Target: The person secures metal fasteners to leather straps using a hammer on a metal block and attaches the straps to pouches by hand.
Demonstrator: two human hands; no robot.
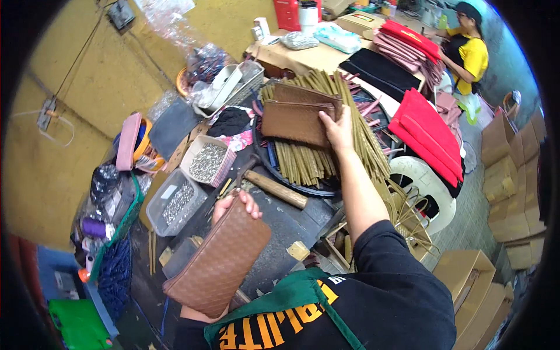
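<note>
My left hand [249, 205] grasps a brown woven pouch [224, 251] at the lower centre-left of the frame, fingertips curled over its upper edge and my forearm running behind it; the pouch tilts, its zipped edge toward the left. My right hand [338, 129] is at the upper centre, thumb lying on the near face of a second brown pouch [294, 122] at its right end. Another brown pouch [303, 92] shows just behind that one. The rest of those fingers are mostly hidden, so I cannot tell whether they close on it. Both pouches lie over a bundle of olive strips [303, 163] in a round black tray [277, 175]. Between my hands, at the centre, a hammer [274, 188] lies on the dark worktable [274, 233], near two bins of small metal pieces [208, 163].
</note>
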